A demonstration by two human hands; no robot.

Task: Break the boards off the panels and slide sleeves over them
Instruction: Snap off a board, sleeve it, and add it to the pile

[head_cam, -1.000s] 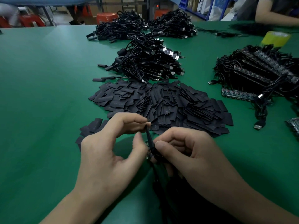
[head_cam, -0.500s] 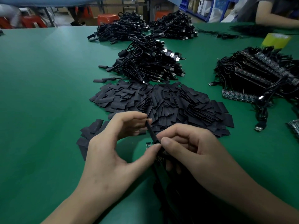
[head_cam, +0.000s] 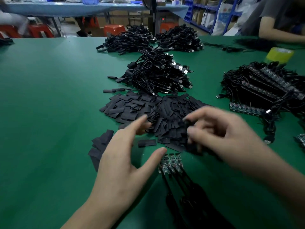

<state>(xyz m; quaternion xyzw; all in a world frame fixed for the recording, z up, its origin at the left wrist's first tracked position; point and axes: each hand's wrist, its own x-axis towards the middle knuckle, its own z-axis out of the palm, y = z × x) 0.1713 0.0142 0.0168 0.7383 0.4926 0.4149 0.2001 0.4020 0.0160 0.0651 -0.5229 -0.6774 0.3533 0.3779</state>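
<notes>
My left hand (head_cam: 122, 156) is open with its fingers spread, its fingertips at the near edge of the pile of flat black sleeves (head_cam: 158, 111). My right hand (head_cam: 219, 134) is blurred over the pile's right side; its thumb and forefinger pinch a black sleeve (head_cam: 187, 126), and I cannot tell whether a board is inside it. A short panel strip of three small boards (head_cam: 170, 161) lies on the green table (head_cam: 49, 113) between my hands, with black cables (head_cam: 179, 184) running from it toward me.
A tangle of black USB cables (head_cam: 158, 73) lies behind the sleeves, with more heaps (head_cam: 148, 40) farther back. Wired panels (head_cam: 264, 86) are stacked at the right beside a yellow tape roll (head_cam: 279, 54). A few loose sleeves (head_cam: 100, 144) lie at the left. Another person's arm (head_cam: 280, 33) rests at the far right.
My hands have parted. The left hand let go and opened. The right hand moved forward and right over the sleeve pile with the black piece. The three-board strip now lies uncovered on the table.
</notes>
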